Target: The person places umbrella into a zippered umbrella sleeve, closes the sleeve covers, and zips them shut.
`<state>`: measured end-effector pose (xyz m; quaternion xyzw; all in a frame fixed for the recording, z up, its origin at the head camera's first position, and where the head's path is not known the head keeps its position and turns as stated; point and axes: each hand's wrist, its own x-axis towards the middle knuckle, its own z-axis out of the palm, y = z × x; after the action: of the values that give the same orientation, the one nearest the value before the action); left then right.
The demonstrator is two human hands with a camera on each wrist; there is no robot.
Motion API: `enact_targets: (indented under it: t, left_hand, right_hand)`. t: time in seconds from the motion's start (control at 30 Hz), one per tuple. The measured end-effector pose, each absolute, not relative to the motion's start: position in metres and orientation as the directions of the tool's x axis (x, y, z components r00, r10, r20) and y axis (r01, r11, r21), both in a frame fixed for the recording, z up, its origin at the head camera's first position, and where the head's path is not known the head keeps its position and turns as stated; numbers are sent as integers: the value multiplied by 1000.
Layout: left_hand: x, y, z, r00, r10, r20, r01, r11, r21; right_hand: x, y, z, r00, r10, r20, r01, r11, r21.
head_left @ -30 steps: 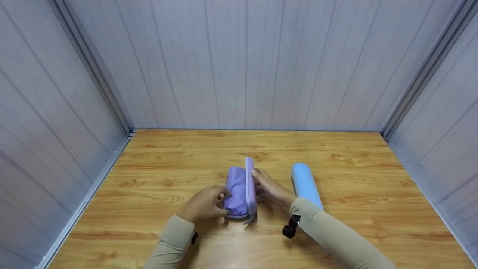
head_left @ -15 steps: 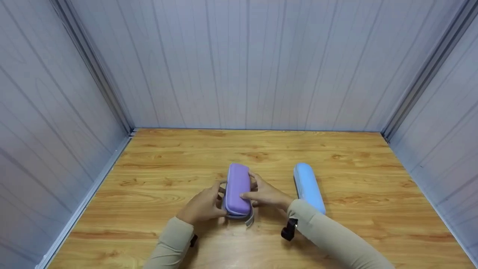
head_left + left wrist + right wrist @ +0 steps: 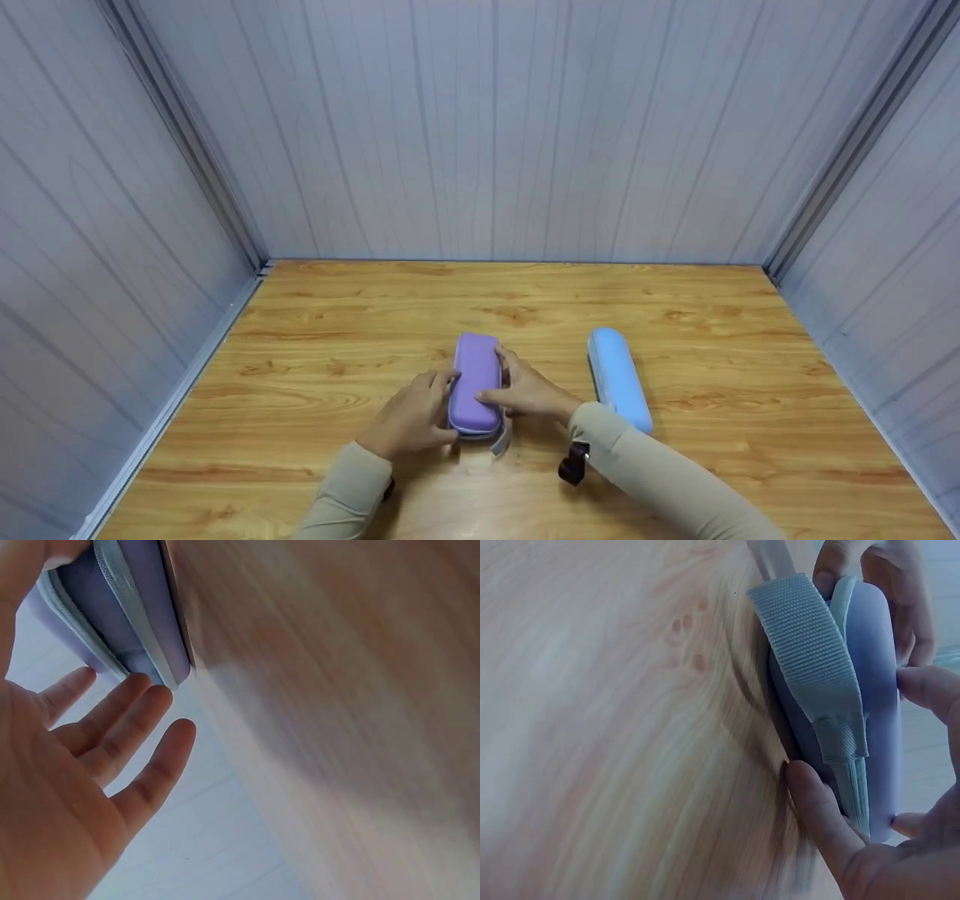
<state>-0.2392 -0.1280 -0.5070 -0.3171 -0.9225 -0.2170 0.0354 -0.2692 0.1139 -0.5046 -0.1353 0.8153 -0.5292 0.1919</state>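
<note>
A purple zip case (image 3: pixel 474 371) lies lengthwise on the wooden table, its lid down over the lower half. Along one side its pale zip edges (image 3: pixel 127 607) stand apart, leaving a gap. My left hand (image 3: pixel 409 420) holds the case's left side, thumb by the near corner, while several fingers reach out fairly straight along the edge. From the right, my right hand (image 3: pixel 531 391) grips the case with the thumb on the lid and other fingers around the right side. A grey webbing strap (image 3: pixel 802 645) hangs off the near right corner.
A light blue case (image 3: pixel 619 379) lies right of the purple one, just beyond my right forearm. Pale panelled walls (image 3: pixel 495 135) enclose the wooden tabletop (image 3: pixel 337 315) at the back and both sides.
The purple case's lid, upright a second ago, has swung left and down over the lower half, covering the purple lining. My right hand followed it; its thumb now lies on top.
</note>
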Motion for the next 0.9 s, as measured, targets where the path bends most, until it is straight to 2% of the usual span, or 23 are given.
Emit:
enact_targets:
  t: [0.23,0.43,0.67,0.9]
  left_hand:
    - [-242,-132,-507,-768,607,204,631,661,406]
    - [-244,-134,-508,-761,620,190,623,618,479]
    - [-251,-135,-510,-805,583,111,484,538,689]
    - [-265,-129,-509,-887,457,68,297,451,842]
  right_hand:
    - [-268,112,-506,-897,-410,-164,-15,399,-917]
    - [-268,109,-507,-905,-402,-137,-56,434,-899]
    - [-268,107,-509,-909,-399,-122,-91,475,-875]
    - [-268,107,-508,-908,-402,-123,-95,481,-872]
